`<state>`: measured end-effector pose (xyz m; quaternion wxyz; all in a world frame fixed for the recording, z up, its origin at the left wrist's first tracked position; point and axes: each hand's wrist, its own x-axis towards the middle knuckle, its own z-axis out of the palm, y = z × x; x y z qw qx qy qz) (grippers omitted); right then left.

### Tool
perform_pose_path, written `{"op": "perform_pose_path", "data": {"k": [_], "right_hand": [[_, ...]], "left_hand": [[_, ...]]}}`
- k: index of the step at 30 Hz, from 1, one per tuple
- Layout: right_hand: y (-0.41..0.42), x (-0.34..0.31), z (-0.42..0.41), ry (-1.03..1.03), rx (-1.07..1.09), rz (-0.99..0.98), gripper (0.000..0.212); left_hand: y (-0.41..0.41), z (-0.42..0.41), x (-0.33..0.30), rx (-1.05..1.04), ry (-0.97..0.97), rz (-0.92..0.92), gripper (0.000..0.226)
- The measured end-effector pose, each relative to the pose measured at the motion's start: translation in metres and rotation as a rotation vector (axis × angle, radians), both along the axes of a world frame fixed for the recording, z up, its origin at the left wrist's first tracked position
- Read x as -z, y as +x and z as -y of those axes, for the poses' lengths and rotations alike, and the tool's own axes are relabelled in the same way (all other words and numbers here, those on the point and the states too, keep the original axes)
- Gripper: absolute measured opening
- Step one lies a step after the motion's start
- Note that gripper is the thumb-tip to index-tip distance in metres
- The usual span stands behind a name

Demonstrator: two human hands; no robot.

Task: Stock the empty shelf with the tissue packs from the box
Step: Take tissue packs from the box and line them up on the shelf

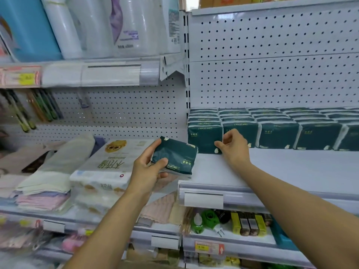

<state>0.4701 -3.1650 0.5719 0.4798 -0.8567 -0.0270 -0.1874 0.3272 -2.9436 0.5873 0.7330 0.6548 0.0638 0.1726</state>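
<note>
**Next pack waits while the row is squared**

The left hand (pixel 147 169) grips 1 dark green tissue pack (pixel 174 159) just off the shelf (pixel 281 167)'s left front corner, likely ready to place. The right hand (pixel 234 147) pinches the leftmost shelved pack (pixel 204 136), seemingly straightening the row of packs (pixel 291 131) along the back edge. No box shows.
</note>
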Motion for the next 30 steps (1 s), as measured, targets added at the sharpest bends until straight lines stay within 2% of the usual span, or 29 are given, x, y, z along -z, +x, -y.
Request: {"op": "perform_pose_path", "data": {"k": [4,6,7,9,11,12,13,15,17,18,20,22,25,30], "right_hand": [[-0.009,-0.003,0.001,-0.085,0.071,0.005,0.039],[-0.025,-0.013,0.0,-0.064,0.074,0.122,0.046],[-0.036,-0.022,-0.001,-0.02,-0.007,0.189,0.048],[-0.061,-0.044,-0.003,0.004,-0.32,0.231,0.062],[-0.084,-0.066,-0.003,-0.191,-0.618,0.143,0.084],[-0.09,-0.074,-0.001,-0.316,-0.695,0.107,0.086],[-0.094,-0.079,0.003,-0.401,-0.708,0.106,0.08],[-0.093,-0.082,0.016,-0.397,-0.641,0.142,0.051],[-0.088,-0.074,0.035,-0.338,-0.591,0.112,0.032],[-0.085,-0.067,0.046,-0.334,-0.561,0.095,0.03],[-0.078,-0.052,0.069,-0.273,-0.472,0.047,0.04],[-0.071,-0.039,0.092,-0.09,-0.354,-0.025,0.046],[-0.054,-0.018,0.118,0.036,-0.19,-0.101,0.042],[-0.025,-0.007,0.12,0.084,-0.104,-0.106,0.036]], "left_hand": [[0.001,0.0,-0.002,-0.025,0.041,-0.038,0.066],[0.001,0.002,-0.007,-0.054,0.068,-0.065,0.062],[0.001,0.005,-0.011,-0.056,0.081,-0.067,0.058],[0.001,0.013,-0.022,-0.016,0.095,-0.053,0.051],[0.002,0.027,-0.034,0.081,0.123,-0.024,0.048],[0.002,0.034,-0.039,0.134,0.153,-0.009,0.048],[0.003,0.041,-0.043,0.185,0.19,0.004,0.047],[0.007,0.055,-0.048,0.251,0.257,0.033,0.048],[0.012,0.067,-0.049,0.279,0.287,0.071,0.047],[0.016,0.072,-0.047,0.277,0.279,0.091,0.045],[0.025,0.081,-0.043,0.207,0.271,0.119,0.042],[0.04,0.084,-0.036,0.061,0.313,0.103,0.044],[0.068,0.077,-0.016,-0.072,0.385,0.005,0.063],[0.105,0.069,-0.002,-0.082,0.493,-0.155,0.095]]}}
